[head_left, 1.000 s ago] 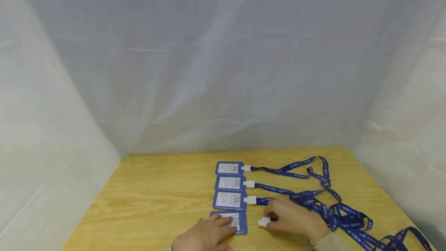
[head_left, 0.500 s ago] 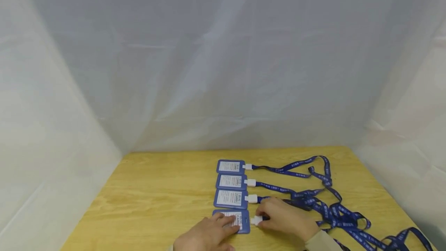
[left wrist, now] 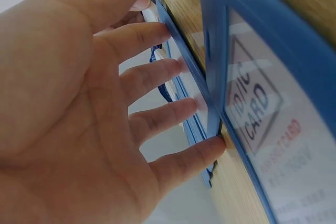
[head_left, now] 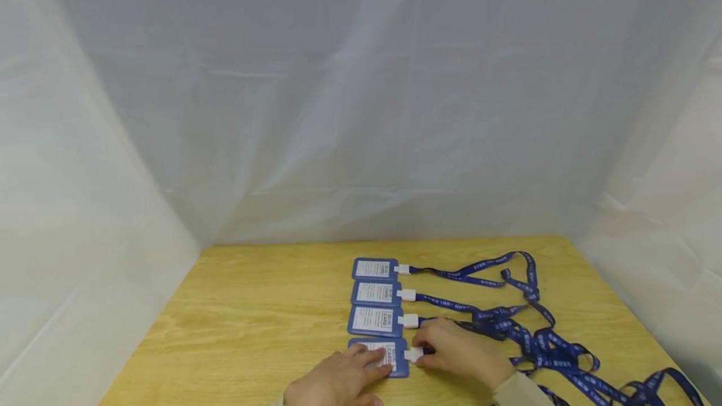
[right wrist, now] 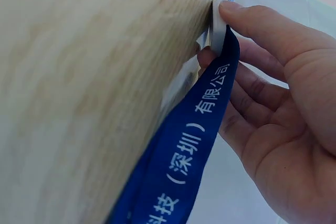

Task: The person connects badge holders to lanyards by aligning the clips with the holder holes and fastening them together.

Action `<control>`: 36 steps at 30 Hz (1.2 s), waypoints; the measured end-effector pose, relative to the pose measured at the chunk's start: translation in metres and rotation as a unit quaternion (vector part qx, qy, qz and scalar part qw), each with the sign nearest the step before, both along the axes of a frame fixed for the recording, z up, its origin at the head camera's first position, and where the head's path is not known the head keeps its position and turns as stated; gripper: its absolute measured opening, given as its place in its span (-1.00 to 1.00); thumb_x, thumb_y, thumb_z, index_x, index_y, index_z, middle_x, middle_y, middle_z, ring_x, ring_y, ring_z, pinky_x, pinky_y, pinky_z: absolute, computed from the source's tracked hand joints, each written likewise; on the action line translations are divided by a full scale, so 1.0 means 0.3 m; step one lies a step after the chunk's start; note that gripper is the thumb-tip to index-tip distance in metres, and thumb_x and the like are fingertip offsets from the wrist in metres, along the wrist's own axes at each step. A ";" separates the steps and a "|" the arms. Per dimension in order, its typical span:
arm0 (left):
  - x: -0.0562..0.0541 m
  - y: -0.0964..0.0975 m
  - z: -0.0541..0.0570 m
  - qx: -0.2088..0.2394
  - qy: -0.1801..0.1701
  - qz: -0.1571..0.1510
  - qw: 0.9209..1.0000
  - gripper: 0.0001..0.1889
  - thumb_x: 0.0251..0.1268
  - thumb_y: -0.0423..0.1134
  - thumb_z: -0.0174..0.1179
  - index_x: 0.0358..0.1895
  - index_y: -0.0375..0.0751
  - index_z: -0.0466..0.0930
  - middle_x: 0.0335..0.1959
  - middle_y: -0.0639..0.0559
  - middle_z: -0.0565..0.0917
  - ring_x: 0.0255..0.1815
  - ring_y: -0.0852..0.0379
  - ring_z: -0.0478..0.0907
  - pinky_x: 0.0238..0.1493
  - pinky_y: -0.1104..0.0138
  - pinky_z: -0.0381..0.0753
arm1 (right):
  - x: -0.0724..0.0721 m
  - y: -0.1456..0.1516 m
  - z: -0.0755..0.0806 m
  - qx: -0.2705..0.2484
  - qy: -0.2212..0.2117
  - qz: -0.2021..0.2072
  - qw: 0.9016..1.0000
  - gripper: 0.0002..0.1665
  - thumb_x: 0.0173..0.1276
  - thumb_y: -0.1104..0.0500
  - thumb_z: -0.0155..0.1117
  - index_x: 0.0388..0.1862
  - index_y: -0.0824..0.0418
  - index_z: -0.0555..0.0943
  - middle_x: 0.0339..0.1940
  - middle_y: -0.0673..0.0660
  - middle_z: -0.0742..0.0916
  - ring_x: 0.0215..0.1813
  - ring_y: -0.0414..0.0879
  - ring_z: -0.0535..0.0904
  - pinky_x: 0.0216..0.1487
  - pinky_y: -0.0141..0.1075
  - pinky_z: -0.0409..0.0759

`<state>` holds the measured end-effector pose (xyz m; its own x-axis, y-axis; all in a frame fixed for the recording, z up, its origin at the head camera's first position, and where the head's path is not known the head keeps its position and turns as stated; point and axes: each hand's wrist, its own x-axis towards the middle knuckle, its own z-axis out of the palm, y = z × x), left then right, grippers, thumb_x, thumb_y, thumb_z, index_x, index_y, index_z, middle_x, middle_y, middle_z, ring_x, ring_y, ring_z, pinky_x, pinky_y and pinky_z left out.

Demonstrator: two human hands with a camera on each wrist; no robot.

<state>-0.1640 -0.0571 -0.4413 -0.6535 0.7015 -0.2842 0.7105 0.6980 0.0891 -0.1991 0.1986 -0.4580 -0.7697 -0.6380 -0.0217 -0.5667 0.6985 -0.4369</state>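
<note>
My left hand (head_left: pixel 338 376) lies over the nearest card of a column of blue badge holders, its fingertips resting on that badge holder (head_left: pixel 402 365). Those fingers are spread and nearly straight in the left wrist view. Between thumb and finger, my right hand (head_left: pixel 459 351) pinches the white lanyard clip (head_left: pixel 415 354) at the holder's slotted right edge. From this clip (right wrist: pixel 217 27) a blue printed lanyard (right wrist: pixel 194 124) runs back under the right hand. The clip's tip overlaps the holder's edge in the head view.
Farther back, three badge holders (head_left: pixel 375 320) lie in a column, each with a white clip and lanyard. Tangled blue lanyards (head_left: pixel 558 356) spread over the table's right side. Another badge holder (left wrist: pixel 262 103) is close by in the left wrist view. White sheeting (head_left: pixel 361 111) encloses the wooden table (head_left: pixel 254 306).
My right hand has brought the lanyard clip left, across the gap to the nearest badge holder's edge. The left hand stays on that holder, which shows slightly farther right.
</note>
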 end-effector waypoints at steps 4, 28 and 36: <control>0.003 0.005 -0.003 -0.008 -0.002 0.001 1.000 -0.43 0.45 0.28 0.04 0.46 0.30 0.39 0.50 0.22 0.38 0.43 0.04 0.36 0.26 0.11 0.61 | -0.002 -0.003 -0.010 -0.011 -0.002 0.003 1.000 -0.77 0.31 0.03 0.46 -0.12 0.09 0.78 -0.26 -0.17 0.72 -0.32 -0.38 0.45 -0.24 -0.40 0.59; 0.026 0.071 -0.008 -0.025 0.006 0.008 1.000 -0.37 0.42 0.30 0.05 0.53 0.37 0.26 0.58 0.25 0.25 0.54 0.02 0.27 0.45 0.08 0.44 | 0.005 0.000 -0.003 -0.061 0.005 -0.022 0.998 -0.94 0.34 0.15 0.43 -0.29 0.11 0.78 -0.37 -0.16 0.75 -0.31 -0.38 0.57 -0.26 -0.36 0.64; 0.024 0.064 -0.006 -0.028 0.000 0.021 0.999 -0.34 0.38 0.31 0.09 0.52 0.39 0.26 0.57 0.29 0.24 0.55 0.03 0.26 0.46 0.08 0.43 | 0.005 0.027 -0.012 -0.054 0.006 -0.017 0.998 -0.95 0.34 0.16 0.43 -0.26 0.09 0.78 -0.31 -0.13 0.76 -0.28 -0.36 0.57 -0.22 -0.33 0.65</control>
